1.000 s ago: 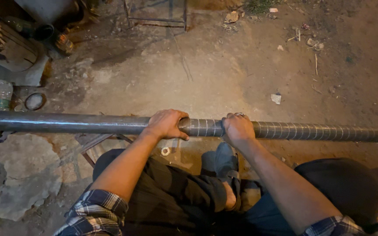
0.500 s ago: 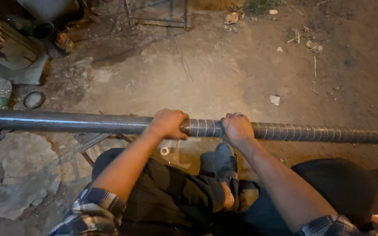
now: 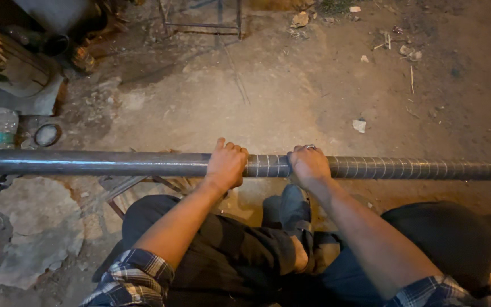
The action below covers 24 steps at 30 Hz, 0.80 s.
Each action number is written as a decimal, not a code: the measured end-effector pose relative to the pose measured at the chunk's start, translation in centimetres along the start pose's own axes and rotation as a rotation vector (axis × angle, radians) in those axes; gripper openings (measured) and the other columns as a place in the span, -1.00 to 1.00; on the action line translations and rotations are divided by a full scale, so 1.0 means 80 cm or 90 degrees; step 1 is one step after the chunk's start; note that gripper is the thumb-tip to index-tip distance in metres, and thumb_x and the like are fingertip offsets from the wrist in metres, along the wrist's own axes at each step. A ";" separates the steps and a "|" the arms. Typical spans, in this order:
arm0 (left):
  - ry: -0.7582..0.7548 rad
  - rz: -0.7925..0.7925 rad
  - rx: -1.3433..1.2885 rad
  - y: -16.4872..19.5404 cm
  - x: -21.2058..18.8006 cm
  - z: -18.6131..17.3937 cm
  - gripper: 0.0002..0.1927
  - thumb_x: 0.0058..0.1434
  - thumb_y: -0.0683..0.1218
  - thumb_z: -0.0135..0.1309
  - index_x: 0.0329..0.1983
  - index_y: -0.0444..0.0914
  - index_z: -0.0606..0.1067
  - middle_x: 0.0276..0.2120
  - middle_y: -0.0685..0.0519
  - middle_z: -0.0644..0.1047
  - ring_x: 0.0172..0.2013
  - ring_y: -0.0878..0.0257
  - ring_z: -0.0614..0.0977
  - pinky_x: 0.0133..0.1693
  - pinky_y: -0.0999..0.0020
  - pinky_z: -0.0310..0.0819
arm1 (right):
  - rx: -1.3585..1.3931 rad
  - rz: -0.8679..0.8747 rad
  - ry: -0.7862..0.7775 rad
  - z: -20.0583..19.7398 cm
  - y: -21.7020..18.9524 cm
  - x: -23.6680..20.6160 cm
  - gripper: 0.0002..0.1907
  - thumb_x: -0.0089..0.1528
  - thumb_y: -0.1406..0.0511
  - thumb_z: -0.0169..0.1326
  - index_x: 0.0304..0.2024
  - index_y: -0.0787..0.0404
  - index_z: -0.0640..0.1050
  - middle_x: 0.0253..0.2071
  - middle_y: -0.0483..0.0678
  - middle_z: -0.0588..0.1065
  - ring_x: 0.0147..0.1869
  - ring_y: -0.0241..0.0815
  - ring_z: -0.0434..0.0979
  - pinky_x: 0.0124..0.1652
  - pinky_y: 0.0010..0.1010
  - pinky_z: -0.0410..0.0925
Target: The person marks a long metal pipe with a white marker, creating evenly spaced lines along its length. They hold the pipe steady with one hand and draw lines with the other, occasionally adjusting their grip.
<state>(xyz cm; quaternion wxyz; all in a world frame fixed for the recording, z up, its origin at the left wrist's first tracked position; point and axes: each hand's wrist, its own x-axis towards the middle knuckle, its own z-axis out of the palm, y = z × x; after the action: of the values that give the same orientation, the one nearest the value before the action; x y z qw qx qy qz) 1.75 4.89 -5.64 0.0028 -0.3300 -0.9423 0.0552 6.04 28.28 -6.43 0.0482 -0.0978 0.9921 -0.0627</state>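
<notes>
Overall, the ground [image 3: 291,96] is bare packed dirt, littered with small scraps and stones toward the far edge. Across the full width of the view runs a long metal pipe [image 3: 86,163], horizontal, held above the ground and in front of the person's knees. Left of the hands the pipe is smooth and dark; between the hands and on to the right edge it carries close ring marks around its girth.

Broken slabs [image 3: 29,227] lie on the ground below the pipe at lower left. A metal frame [image 3: 200,23] stands at the top, well apart from the pipe.

The left hand [image 3: 227,165] is clamped over the top of the pipe, fingers curled down its far side, thumb raised. The right hand [image 3: 310,165] grips the pipe likewise, just beside the left, with a short ringed stretch of pipe showing between them. A ring [image 3: 311,147] sits on one right finger. Both forearms reach forward from plaid cuffs.

A plastic bottle [image 3: 2,128] stands at far left beyond the pipe, with a round lid [image 3: 47,135] just beside it.
</notes>
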 end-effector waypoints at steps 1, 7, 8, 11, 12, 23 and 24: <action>-0.018 -0.001 -0.002 0.000 0.002 -0.002 -0.70 -0.07 -0.15 0.20 -0.20 -0.21 0.58 -0.24 -0.04 0.63 -0.09 0.10 0.63 0.20 0.05 0.22 | 0.006 0.002 0.005 0.000 0.002 -0.001 -0.67 -0.11 0.22 0.40 -0.30 0.09 0.64 -0.17 -0.01 0.57 0.03 0.06 0.56 0.02 -0.10 0.39; -0.067 -0.011 -0.049 -0.005 0.003 -0.012 -0.70 -0.13 -0.12 0.26 -0.25 -0.14 0.61 -0.24 -0.01 0.64 -0.09 0.13 0.64 0.09 0.16 0.29 | 0.011 0.000 -0.008 0.000 0.006 -0.003 -0.60 -0.14 0.21 0.43 -0.26 0.06 0.63 -0.16 -0.02 0.57 0.03 0.06 0.56 0.02 -0.10 0.38; -0.078 -0.013 -0.057 -0.005 0.004 -0.013 -0.69 -0.15 -0.11 0.28 -0.26 -0.13 0.61 -0.24 0.00 0.65 -0.09 0.13 0.63 0.09 0.17 0.29 | 0.007 0.000 -0.010 0.000 0.005 -0.002 -0.60 -0.14 0.21 0.43 -0.25 0.06 0.63 -0.16 -0.02 0.57 0.03 0.06 0.56 0.02 -0.10 0.39; -0.104 -0.015 -0.054 -0.005 0.007 -0.015 -0.70 -0.15 -0.09 0.29 -0.27 -0.13 0.62 -0.24 -0.01 0.65 -0.09 0.13 0.64 0.09 0.19 0.29 | 0.005 -0.001 -0.014 -0.003 0.005 -0.002 -0.58 -0.13 0.20 0.43 -0.24 0.06 0.62 -0.15 -0.02 0.57 0.03 0.06 0.56 0.02 -0.10 0.39; -0.111 -0.017 -0.047 -0.006 0.007 -0.016 -0.71 -0.14 -0.08 0.29 -0.28 -0.13 0.62 -0.23 -0.01 0.65 -0.09 0.13 0.64 0.09 0.20 0.30 | 0.005 -0.001 -0.015 -0.003 0.004 -0.002 -0.58 -0.13 0.20 0.43 -0.23 0.06 0.62 -0.15 -0.02 0.57 0.03 0.06 0.56 0.03 -0.10 0.39; -0.211 -0.026 -0.087 -0.010 0.021 -0.029 -0.78 -0.17 -0.09 0.27 -0.38 -0.12 0.64 -0.31 -0.09 0.66 -0.19 0.06 0.69 0.05 0.16 0.32 | 0.001 -0.011 -0.024 -0.010 0.009 0.006 -0.52 -0.13 0.19 0.43 -0.17 0.06 0.59 -0.13 0.00 0.56 0.04 0.07 0.56 0.03 -0.10 0.39; -0.224 -0.032 -0.093 -0.010 0.022 -0.032 -0.77 -0.19 -0.09 0.27 -0.38 -0.12 0.64 -0.31 -0.10 0.66 -0.18 0.05 0.69 0.06 0.16 0.31 | 0.000 -0.011 -0.026 -0.011 0.009 0.006 -0.51 -0.13 0.19 0.43 -0.16 0.05 0.59 -0.13 0.00 0.56 0.04 0.07 0.56 0.03 -0.10 0.39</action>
<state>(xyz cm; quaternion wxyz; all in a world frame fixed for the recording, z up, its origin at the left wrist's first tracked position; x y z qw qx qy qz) -0.05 5.61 -3.09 -0.1847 -0.2912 -0.9376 0.0436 5.33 29.02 -5.67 0.0680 -0.1074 0.9900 -0.0609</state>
